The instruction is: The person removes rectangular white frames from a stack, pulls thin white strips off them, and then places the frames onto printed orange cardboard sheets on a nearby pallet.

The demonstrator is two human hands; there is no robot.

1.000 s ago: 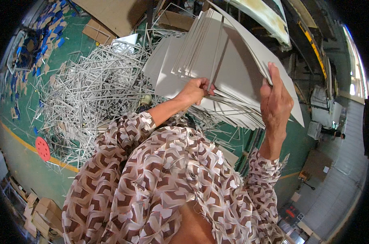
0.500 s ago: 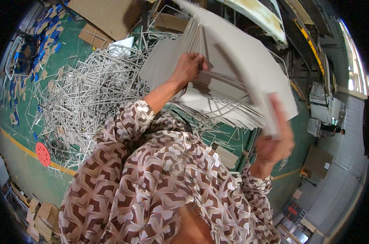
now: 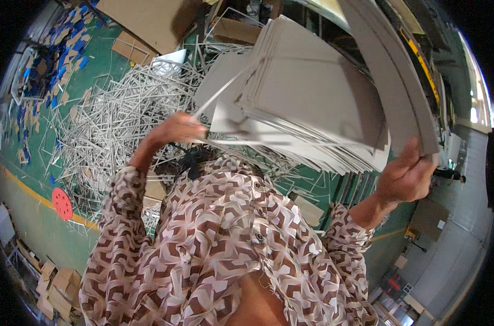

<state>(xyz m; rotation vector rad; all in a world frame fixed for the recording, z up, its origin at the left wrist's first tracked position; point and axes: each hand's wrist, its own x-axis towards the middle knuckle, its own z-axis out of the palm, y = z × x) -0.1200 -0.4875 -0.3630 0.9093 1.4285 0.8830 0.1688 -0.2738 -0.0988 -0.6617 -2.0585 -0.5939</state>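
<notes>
A stack of large grey cardboard sheets lies in front of me, its edges fanned out unevenly on the near side. My right hand grips the near end of one sheet, which is raised and tilted at the right of the stack. My left hand is closed around a thin pale cardboard strip that slants up toward the stack's left edge. More blurred strips trail rightward from near this hand, across the stack's front; whether it holds them too is unclear.
A large tangled heap of thin cardboard strips covers the green floor to the left. A brown board stands behind it. A red disc with holes lies by the yellow floor line. Cardboard boxes sit at lower left.
My right hand has moved right and up with its sheet, swinging it off the stack. My left hand has come away from the stack, leftward and nearer, drawing a strip along.
</notes>
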